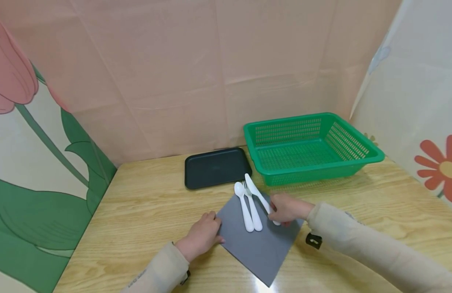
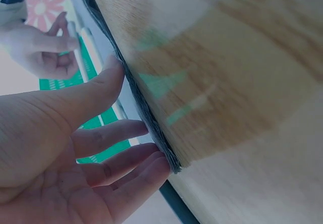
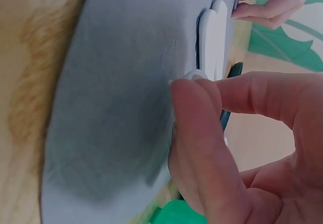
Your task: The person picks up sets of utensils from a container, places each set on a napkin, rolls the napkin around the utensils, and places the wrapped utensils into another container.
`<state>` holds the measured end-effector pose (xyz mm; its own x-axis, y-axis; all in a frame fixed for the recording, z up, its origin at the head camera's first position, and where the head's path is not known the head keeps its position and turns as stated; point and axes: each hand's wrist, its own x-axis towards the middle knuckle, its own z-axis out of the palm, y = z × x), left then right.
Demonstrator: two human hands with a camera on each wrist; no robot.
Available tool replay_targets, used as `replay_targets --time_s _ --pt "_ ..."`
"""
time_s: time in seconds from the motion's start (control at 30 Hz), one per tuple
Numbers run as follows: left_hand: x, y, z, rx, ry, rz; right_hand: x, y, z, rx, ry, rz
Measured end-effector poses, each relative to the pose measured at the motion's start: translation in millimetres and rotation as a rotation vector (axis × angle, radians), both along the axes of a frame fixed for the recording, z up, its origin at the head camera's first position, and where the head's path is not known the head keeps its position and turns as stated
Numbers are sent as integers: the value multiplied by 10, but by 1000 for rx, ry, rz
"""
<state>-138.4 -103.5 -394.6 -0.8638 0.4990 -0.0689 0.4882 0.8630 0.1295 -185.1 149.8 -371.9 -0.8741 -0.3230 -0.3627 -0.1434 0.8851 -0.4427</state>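
A grey folded napkin lies turned cornerwise on the wooden table. On it are a white spoon and a white fork, side by side with handles toward me. My right hand pinches the handle of a white knife, which slants to the right of the fork. In the right wrist view the thumb and forefinger meet on the knife's handle end. My left hand touches the napkin's left corner. The left wrist view shows its fairly straight fingers along the layered edge.
Behind the cutlery lies a shallow black tray. A green plastic basket stands at the back right, near the knife's tip. A pink sheet hangs behind the wooden table, with flower-printed sheets at both sides.
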Motion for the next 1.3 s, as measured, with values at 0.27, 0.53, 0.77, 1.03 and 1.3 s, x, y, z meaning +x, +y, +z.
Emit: replay_targets --time_s 0.27,0.53,0.77,1.03,1.3 --pt "-3 -4 -2 3 -1 -2 0 19 -35 -49 -12 -21" --pt "-2 -5 -4 2 -3 -1 -13 25 -61 -52 -32 -44" --pt "-9 -2 -14 1 5 -3 0 31 -65 -79 -43 -46" --pt "-9 -3 -22 -1 10 -2 -3 36 -80 -76 -32 -43" --pt "-12 -2 -28 -1 7 7 3 31 -89 -77 -26 -45"
